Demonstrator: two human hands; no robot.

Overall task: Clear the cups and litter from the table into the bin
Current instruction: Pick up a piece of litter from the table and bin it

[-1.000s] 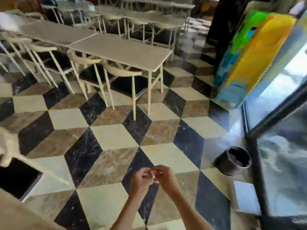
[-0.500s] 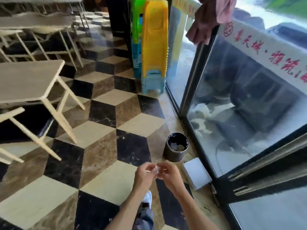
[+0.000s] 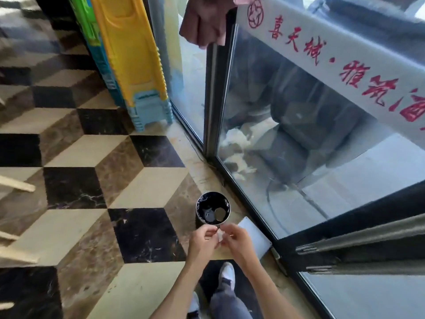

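Two hands, left (image 3: 202, 244) and right (image 3: 236, 242), pinching one small white scrap (image 3: 220, 234) between fingertips, just short of bin (image 3: 199, 221). Black-lined inside, with round cup (image 3: 219, 214) at bottom.

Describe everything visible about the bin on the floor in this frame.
The bin is a small dark cylinder standing upright on the patterned tile floor, close to the glass door's bottom frame. Its rim looks shiny, and a black liner appears to line the inside. A round, greyish item lies at the bottom; what it is cannot be told. A white flat slab lies just beside it. Both hands, holding a scrap, sit near its rim in the image; nothing visibly touches it.
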